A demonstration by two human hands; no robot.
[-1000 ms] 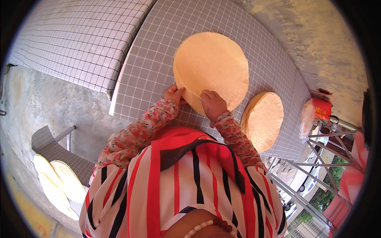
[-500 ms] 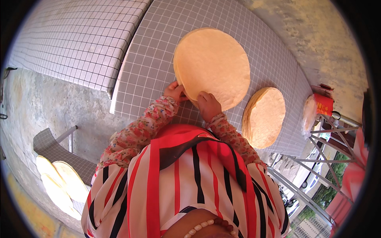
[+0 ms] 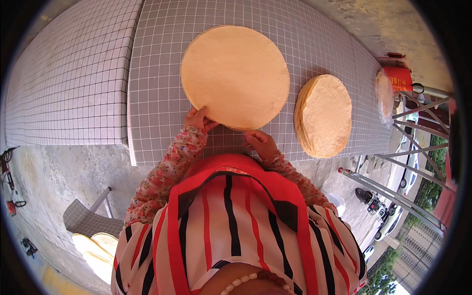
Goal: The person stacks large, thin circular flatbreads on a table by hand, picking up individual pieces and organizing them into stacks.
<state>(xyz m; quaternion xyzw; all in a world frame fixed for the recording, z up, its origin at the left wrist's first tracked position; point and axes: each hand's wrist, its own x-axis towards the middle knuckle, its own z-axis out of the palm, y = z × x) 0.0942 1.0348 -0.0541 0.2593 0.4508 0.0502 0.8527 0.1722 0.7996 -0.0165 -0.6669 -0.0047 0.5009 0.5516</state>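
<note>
A stack of large, thin, round tan flatbreads (image 3: 235, 76) lies on the table in front of me. My left hand (image 3: 197, 119) pinches its near left edge, with the thumb on top and the fingers underneath. Just off the near edge is my right hand (image 3: 261, 143), its fingers curled and the fingertips close together. Whether anything is between those fingertips is too small to tell. To the right stands a second stack of round flatbreads (image 3: 325, 117), smaller in outline and with uneven edges.
Grey checked cloth covers my table (image 3: 157, 98); a white checked table (image 3: 69, 88) adjoins it on the left. At the far right are a plastic-wrapped bundle (image 3: 384, 96), a red package (image 3: 398, 78) and metal framing (image 3: 418, 118). More flatbreads (image 3: 96, 250) lie at lower left.
My right hand has come off the top of the large stack to just beyond its near edge. My left thumb now lies on top of the edge. The whole view has shifted and turned.
</note>
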